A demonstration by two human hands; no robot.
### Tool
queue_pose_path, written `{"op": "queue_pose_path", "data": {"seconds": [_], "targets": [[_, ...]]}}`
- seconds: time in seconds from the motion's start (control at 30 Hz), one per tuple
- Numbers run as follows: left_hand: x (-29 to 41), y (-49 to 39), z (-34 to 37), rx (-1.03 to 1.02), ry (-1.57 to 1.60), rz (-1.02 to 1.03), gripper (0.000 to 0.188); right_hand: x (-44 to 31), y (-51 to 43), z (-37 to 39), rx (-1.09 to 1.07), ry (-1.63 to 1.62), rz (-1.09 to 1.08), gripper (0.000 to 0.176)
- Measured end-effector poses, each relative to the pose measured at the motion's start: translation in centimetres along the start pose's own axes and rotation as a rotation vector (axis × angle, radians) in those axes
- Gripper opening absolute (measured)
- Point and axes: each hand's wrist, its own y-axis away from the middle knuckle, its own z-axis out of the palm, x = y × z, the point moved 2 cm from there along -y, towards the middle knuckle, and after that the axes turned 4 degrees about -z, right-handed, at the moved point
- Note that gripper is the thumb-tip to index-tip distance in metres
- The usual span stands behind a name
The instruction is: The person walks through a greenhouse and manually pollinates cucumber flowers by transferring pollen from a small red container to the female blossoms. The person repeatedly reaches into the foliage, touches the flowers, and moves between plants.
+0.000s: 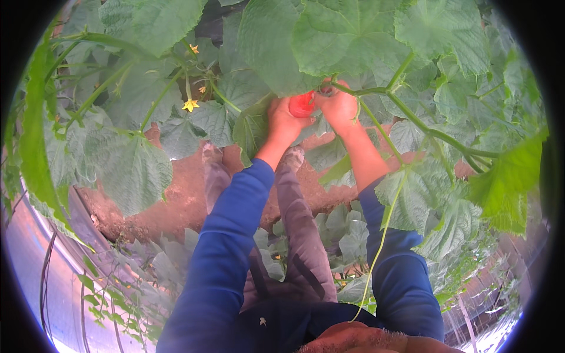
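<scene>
My left hand (281, 118) is wrapped around a small red plastic container (302, 105), whose exact kind I cannot make out. Close on its right, my right hand (340, 106) has its fingers curled beside a cucumber vine stem (371, 91). A small dark, shiny spot shows at its fingertips; whether it is something held is unclear. A large cucumber leaf (348, 35) overhangs both hands and hides part of the fingers. Another leaf (251, 128) droops against the left wrist.
Yellow cucumber flowers (190, 105) hang at the left among leaves. A thick branching stem (423, 125) runs past my right forearm, and a thin tendril (383, 238) crosses that sleeve. Reddish bare soil (185, 185) lies below around my feet. Sheeting (39, 264) stands at lower left.
</scene>
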Motion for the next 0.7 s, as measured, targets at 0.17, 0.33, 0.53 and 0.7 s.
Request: {"op": "queue_pose_path", "data": {"seconds": [0.17, 0.33, 0.53, 0.7], "targets": [[2.1, 0.8, -1.0, 0.069, -0.275, 0.080, 0.065, 0.7, 0.1, 0.5, -0.021, 0.053, 0.011, 0.032], [1.8, 0.8, -1.2, 0.113, -0.370, 0.077, 0.068, 0.7, 0.1, 1.2, -0.006, -0.038, 0.048, 0.033], [-1.5, 0.7, -2.2, 0.125, -0.323, 0.099, 0.076, 1.7, 0.0, 0.9, -0.227, -0.449, 0.220, 0.040], [-3.1, 0.6, -2.9, 0.118, -0.266, 0.050, 0.078, 3.2, -0.9, 1.2, -0.297, -0.758, 0.417, 0.040]]}}
